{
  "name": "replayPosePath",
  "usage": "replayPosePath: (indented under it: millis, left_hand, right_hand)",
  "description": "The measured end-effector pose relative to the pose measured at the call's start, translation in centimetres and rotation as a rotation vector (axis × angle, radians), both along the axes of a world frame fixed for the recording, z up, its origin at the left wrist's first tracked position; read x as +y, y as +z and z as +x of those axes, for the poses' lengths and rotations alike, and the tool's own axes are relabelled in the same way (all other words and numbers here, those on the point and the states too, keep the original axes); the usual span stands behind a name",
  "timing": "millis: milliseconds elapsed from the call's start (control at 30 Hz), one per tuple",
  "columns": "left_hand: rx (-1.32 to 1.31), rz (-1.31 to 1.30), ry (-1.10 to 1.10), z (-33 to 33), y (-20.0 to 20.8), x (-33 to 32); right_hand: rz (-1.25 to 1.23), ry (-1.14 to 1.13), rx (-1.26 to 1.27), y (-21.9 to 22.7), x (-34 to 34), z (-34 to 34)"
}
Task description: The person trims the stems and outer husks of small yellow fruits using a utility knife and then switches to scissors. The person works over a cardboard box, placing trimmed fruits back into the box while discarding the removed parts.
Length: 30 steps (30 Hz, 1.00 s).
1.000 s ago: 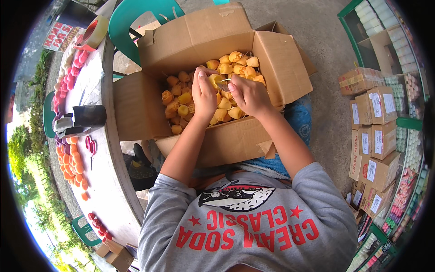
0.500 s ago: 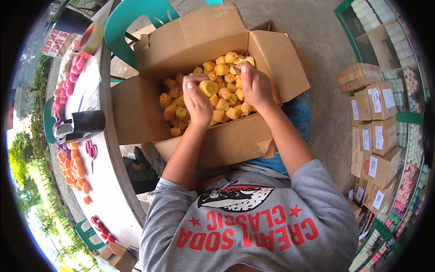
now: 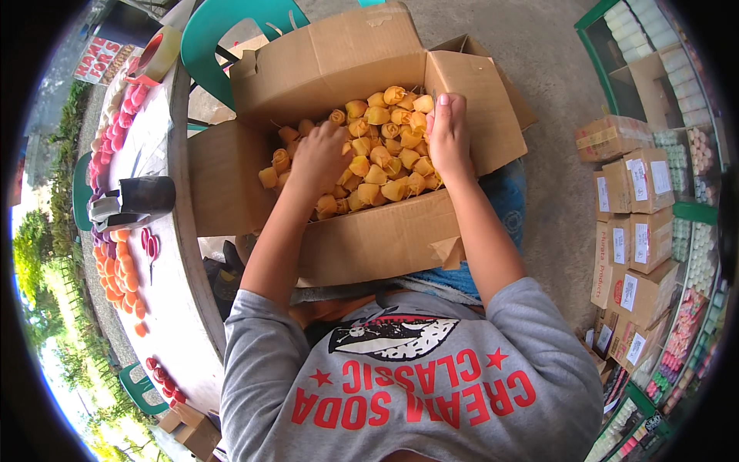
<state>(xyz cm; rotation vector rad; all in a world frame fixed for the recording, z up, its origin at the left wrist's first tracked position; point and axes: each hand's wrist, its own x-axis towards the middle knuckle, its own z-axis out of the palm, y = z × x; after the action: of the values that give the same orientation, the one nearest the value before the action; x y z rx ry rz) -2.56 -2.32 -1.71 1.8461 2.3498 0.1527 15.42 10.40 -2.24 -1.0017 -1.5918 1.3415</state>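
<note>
Many yellow-orange rosebud-shaped pieces [image 3: 379, 177], some with thin strands sticking out, lie heaped in an open cardboard box [image 3: 377, 242] in front of me. Over the left part of the heap is my left hand [image 3: 319, 156], back up, its fingers bent down among the pieces. The fingertips are hidden, so whether it grips one I cannot tell. My right hand [image 3: 449, 137] is closed in a fist, thumb up, at the box's right side by the raised flap [image 3: 481, 115]. What it holds is mostly hidden; a thin dark edge shows by the thumb.
A white table [image 3: 181, 323] at left bears red-handled scissors [image 3: 151, 245], a black tape dispenser [image 3: 146, 198], a large tape roll [image 3: 160, 54] and rows of coloured pieces [image 3: 115, 273]. Behind the box stands a green chair [image 3: 206, 50]. Stacked cartons [image 3: 635, 223] and filled shelves are at right.
My left hand has moved left and down into the heap; the yellow piece it held up no longer shows in it. My right hand has drawn away to the right.
</note>
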Motion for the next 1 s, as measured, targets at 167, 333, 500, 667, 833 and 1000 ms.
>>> replayPosePath:
  millis: [167, 333, 500, 667, 833, 1000]
  left_hand:
    - [0.115, -0.295, -0.487, 4.9, -4.2, 4.3]
    - [-0.097, -0.255, -0.369, 3.2, -5.4, 5.2]
    - [-0.362, 0.017, -0.205, 0.1, -5.9, 4.7]
    - [-0.951, 0.024, 0.326, -0.7, -3.1, 5.0]
    - [-1.724, 0.318, 0.475, 0.6, 0.1, 4.2]
    - [-2.232, 0.407, 0.502, 2.7, 3.2, 2.9]
  right_hand:
    - [0.042, 0.015, -0.048, -0.8, 0.1, 0.0]
    - [0.043, 0.013, -0.102, -0.6, 0.2, 0.2]
    - [0.038, 0.02, -0.105, 0.0, -0.2, 0.0]
    - [0.038, 0.02, -0.103, 0.0, -0.1, 0.3]
    - [0.117, 0.104, -0.121, 0.9, -0.6, 0.1]
    - [0.358, 0.273, -0.215, 1.2, -1.4, 0.3]
